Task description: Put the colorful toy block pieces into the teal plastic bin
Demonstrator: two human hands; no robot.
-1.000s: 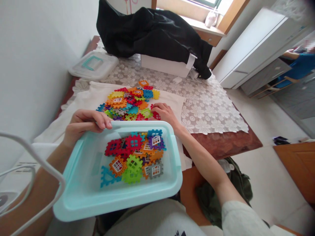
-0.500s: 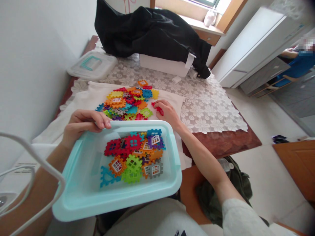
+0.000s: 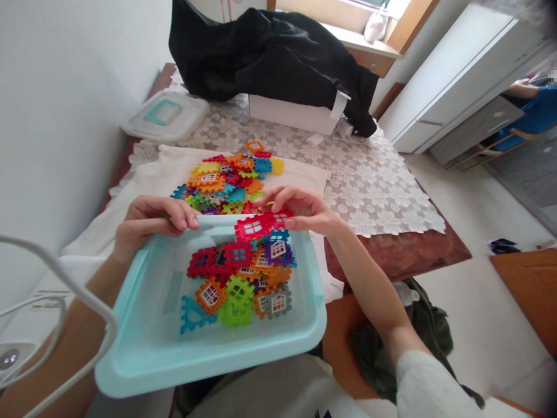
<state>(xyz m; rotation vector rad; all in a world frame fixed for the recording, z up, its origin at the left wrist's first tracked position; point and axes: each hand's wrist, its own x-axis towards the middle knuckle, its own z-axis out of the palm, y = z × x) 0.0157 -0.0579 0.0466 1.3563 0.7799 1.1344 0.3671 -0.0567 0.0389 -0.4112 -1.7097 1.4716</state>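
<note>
My left hand (image 3: 159, 217) grips the far left rim of a light teal plastic bin (image 3: 143, 348). Between the fingers and thumb of my right hand (image 3: 304, 210) is a red building tile (image 3: 253, 227) with window cutouts, held over the bin's far rim; it looks like two tiles joined, though my fingers cover part. Inside the bin lie several notched plastic tiles, among them a green tile (image 3: 237, 302), a grey tile (image 3: 277, 302) and a blue tile (image 3: 194, 315). Just beyond the rim, a heap of mixed coloured tiles (image 3: 209, 181) rests on a white cloth.
Behind the heap, a clear lid (image 3: 167, 119) with a teal handle lies on the lace tablecloth (image 3: 369, 191). Black fabric (image 3: 278, 58) drapes over a white box (image 3: 293, 116). A white cable (image 3: 87, 296) hangs at left. A dark backpack (image 3: 404, 342) sits at right; a person in blue (image 3: 537, 113) is farther off.
My right hand has lifted the red tile from beside the heap and brought it nearer, over the bin's rim. My left hand keeps its grip on the bin.
</note>
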